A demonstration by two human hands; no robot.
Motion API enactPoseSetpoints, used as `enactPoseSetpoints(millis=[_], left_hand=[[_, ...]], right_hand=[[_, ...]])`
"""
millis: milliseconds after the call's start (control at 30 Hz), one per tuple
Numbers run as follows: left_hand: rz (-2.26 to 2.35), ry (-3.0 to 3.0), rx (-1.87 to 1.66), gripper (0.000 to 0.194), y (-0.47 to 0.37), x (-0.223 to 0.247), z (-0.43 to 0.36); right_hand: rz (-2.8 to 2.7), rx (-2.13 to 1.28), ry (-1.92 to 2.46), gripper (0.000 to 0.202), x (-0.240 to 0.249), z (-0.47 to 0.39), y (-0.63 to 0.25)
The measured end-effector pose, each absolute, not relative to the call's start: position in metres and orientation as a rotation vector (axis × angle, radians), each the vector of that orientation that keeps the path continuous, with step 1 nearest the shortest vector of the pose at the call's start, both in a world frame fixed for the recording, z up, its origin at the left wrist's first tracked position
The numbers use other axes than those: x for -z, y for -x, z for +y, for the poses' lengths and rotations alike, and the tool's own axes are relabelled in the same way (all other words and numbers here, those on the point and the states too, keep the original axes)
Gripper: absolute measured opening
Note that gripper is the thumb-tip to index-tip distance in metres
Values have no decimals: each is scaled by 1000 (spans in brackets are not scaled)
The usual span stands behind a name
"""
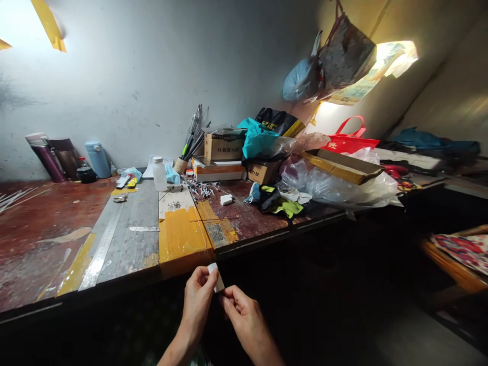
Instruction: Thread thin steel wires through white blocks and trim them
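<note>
Just off the front edge of the workbench (183,249), my left hand (198,297) pinches a small white block (216,278) between thumb and fingers. My right hand (242,307) is closed beside the block's lower end, thumb against fingers; whatever it grips is too small to make out. A thin dark wire or rod (215,219) lies across the bench beyond my hands. Farther back sits another small white piece (226,200), near a scatter of small dark and white parts (206,192).
A long metal ruler (102,249) and a short one (144,229) lie on the left. Behind them stand a white bottle (159,174) and flasks (98,158). Cardboard boxes (224,146), gloves (280,201) and plastic bags (331,185) crowd the right. A cushioned stool (457,259) stands far right.
</note>
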State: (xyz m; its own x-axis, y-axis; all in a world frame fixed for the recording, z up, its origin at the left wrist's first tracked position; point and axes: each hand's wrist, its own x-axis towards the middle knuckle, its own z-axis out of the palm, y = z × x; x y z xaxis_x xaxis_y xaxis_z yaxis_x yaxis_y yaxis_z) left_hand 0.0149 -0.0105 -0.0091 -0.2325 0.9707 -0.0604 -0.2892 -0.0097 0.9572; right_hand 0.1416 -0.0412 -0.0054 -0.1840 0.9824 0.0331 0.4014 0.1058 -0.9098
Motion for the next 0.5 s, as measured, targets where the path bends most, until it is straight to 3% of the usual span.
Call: enactPoseSetpoints(millis=[133, 500], left_hand=[[1179, -837, -1475, 37, -10, 8, -15], [1115, -869, -1483, 33, 11, -17, -16]], right_hand=[[-1752, -1062, 1321, 31, 0, -41, -138], [-1775, -1155, 1295, 24, 5, -66, -138]])
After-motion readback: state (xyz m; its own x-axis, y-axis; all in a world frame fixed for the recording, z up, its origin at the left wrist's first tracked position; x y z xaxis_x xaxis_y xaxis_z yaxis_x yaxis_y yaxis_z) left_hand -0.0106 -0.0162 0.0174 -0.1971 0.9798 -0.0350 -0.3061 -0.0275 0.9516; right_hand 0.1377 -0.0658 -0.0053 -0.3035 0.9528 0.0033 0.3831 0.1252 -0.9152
